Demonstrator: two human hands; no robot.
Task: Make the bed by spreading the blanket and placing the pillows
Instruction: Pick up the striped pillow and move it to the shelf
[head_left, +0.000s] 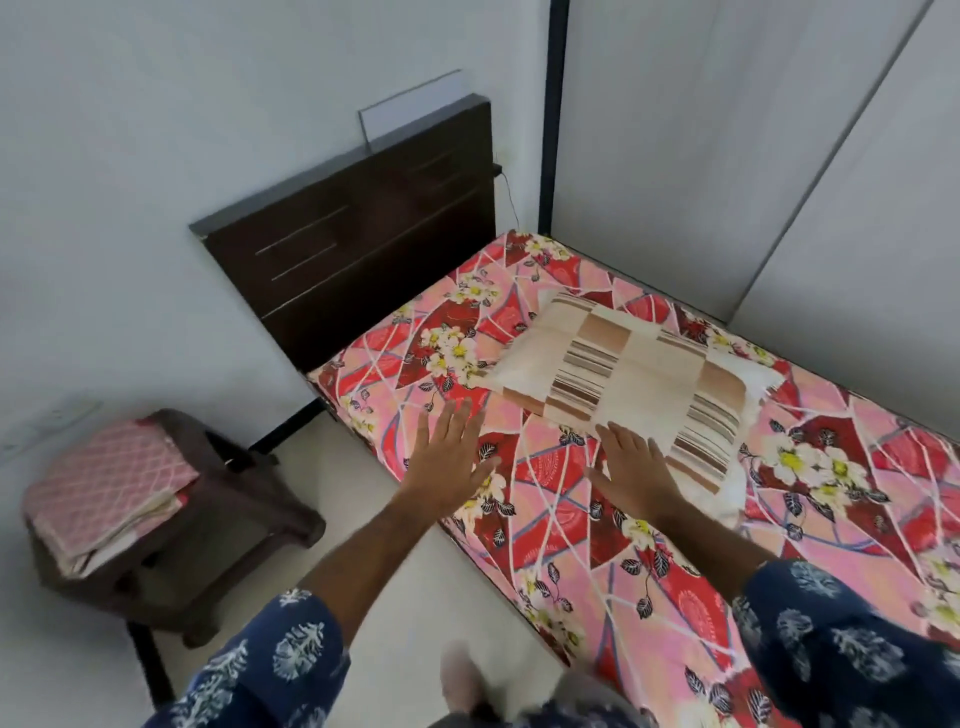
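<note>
No readable text, label, brand, number or sign appeared anywhere in the view; the bed sheet (649, 519), pillow (623, 374) and folded cloth (104, 483) carried only patterns.

The bed (597, 519) runs from near right to a dark wooden headboard (358, 244) at the far end, covered by a red and pink floral sheet (841, 499). One striped beige pillow (639, 384) lies on the sheet, askew, short of the headboard. On the pale floor (395, 587) to the left stands a dark stool (244, 519) carrying folded pink cloth (104, 488).
</note>
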